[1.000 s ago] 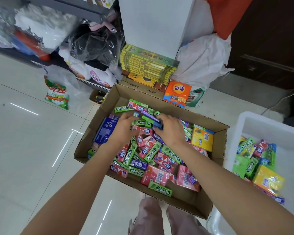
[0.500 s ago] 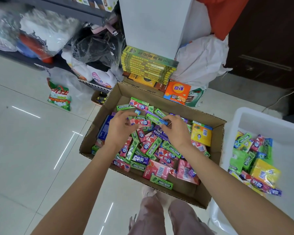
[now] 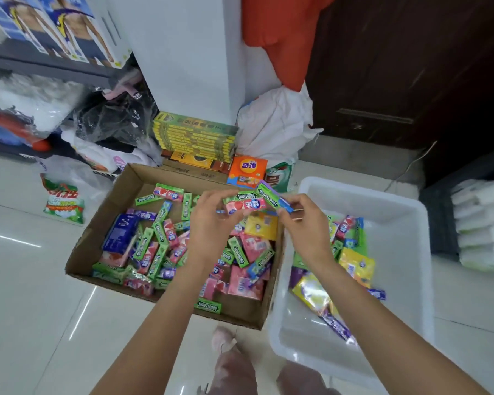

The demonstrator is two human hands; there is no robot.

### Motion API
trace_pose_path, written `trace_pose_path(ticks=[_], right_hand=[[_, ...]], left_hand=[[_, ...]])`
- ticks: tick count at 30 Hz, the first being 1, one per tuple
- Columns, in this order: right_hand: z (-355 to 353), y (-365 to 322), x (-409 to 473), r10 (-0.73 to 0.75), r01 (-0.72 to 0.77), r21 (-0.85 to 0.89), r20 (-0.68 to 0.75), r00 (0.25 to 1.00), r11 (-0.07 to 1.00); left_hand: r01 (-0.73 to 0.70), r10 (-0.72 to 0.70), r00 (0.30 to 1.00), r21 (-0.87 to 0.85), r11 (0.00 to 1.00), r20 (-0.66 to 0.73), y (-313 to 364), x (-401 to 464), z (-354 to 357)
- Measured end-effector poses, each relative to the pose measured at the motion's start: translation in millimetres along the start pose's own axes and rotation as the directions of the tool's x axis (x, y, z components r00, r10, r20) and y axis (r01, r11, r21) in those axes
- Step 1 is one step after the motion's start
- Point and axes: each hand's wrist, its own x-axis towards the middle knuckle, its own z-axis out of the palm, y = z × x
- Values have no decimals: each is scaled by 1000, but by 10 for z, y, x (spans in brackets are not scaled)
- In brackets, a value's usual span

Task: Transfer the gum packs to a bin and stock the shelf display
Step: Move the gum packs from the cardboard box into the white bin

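A cardboard box (image 3: 120, 195) on the floor holds several green, pink and purple gum packs (image 3: 157, 243). Above its right side, my left hand (image 3: 211, 220) and my right hand (image 3: 303, 226) together hold a bundle of gum packs (image 3: 254, 199), green and pink ones with a blue end. The bundle hangs near the box's right wall, just left of the white plastic bin (image 3: 411, 223). Inside the bin lie several gum packs and yellow packets (image 3: 354, 260).
Stacked yellow-green boxes (image 3: 194, 135) and an orange packet (image 3: 247, 168) stand behind the cardboard box. A white bag (image 3: 274, 129) leans by a white pillar. A snack bag (image 3: 63, 202) lies on the tiles at left. Shelves with bagged goods fill the far left; white packs sit at right.
Both hands have lifted out of the box with a bundle of gum packs and moved right, toward the white bin. The camera view has shifted right as well.
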Motion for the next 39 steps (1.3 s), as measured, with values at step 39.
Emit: trace_pose_path(ticks=[39], right_hand=[[837, 31, -30, -58, 171, -232, 425, 903, 958]], left_hand=[[141, -196, 978, 476, 868, 69, -770, 52, -390]])
